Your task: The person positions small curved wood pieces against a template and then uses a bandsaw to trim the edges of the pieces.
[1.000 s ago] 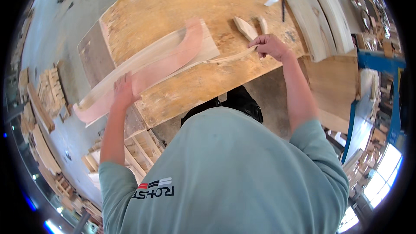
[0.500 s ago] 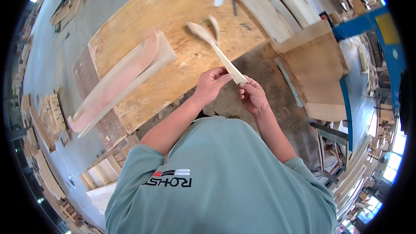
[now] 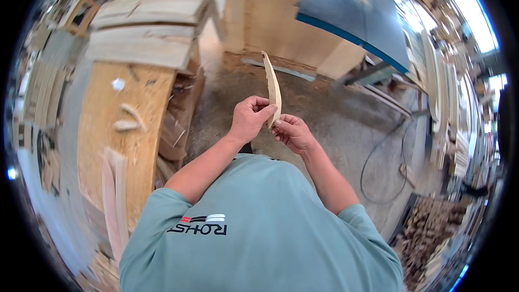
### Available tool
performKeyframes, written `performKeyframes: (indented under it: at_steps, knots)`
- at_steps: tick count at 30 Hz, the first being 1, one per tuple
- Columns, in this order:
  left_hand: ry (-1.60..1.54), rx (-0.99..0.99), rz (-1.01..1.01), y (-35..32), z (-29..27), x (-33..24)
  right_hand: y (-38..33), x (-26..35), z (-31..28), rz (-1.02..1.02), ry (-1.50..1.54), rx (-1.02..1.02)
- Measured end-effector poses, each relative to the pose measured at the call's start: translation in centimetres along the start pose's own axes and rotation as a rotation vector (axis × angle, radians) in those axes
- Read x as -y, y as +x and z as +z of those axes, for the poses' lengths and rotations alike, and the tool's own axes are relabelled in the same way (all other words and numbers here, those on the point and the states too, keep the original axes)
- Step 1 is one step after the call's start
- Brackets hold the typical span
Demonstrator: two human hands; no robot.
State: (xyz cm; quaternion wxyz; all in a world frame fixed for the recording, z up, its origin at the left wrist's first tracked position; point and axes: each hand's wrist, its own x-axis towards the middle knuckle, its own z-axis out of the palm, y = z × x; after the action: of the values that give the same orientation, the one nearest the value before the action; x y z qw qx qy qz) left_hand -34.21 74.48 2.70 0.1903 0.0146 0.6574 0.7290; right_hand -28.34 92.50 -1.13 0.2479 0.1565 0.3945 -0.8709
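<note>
Both my hands hold a slender, slightly curved piece of pale wood (image 3: 273,86) in front of my body, over the floor. My left hand (image 3: 250,120) pinches it along its lower part, between thumb and fingers. Closed on its near end are the fingertips of my right hand (image 3: 294,133). The piece points away from me and narrows to a darker far tip. Two small curved wood pieces (image 3: 126,125) lie on the wooden bench (image 3: 100,100) to my left, apart from my hands.
Long pinkish and pale shaped boards (image 3: 120,197) lie on the bench's near part, with a small white object (image 3: 118,84) farther up. Thick planks (image 3: 140,43) stand beyond. Ahead right is a dark, blue-edged table (image 3: 351,19). A black cable (image 3: 365,176) loops on the floor near stacked offcuts (image 3: 424,232).
My view and body have turned right, so the bench now sits at my left. The held wood has swung off the bench to over the floor and points more straight ahead. Both hands keep their grip.
</note>
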Motion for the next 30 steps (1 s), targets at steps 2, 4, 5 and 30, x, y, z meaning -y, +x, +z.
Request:
performKeyframes:
  at_steps: [2,4,5,30]
  knots:
    - [0.03,0.069,-0.036,3.0,3.1,0.2,-0.8,1.5,-2.8,-0.055,0.055,-0.053]
    - [0.069,0.152,-0.061,6.4,6.4,0.3,-1.2,3.7,-5.6,-0.117,0.084,-0.115]
    - [0.084,0.19,-0.072,8.1,8.0,0.5,-1.4,4.9,-6.9,-0.144,0.086,-0.153]
    - [-0.1,0.337,-0.287,42.3,41.1,-0.9,5.0,41.1,-34.1,-0.524,-0.706,-0.674]
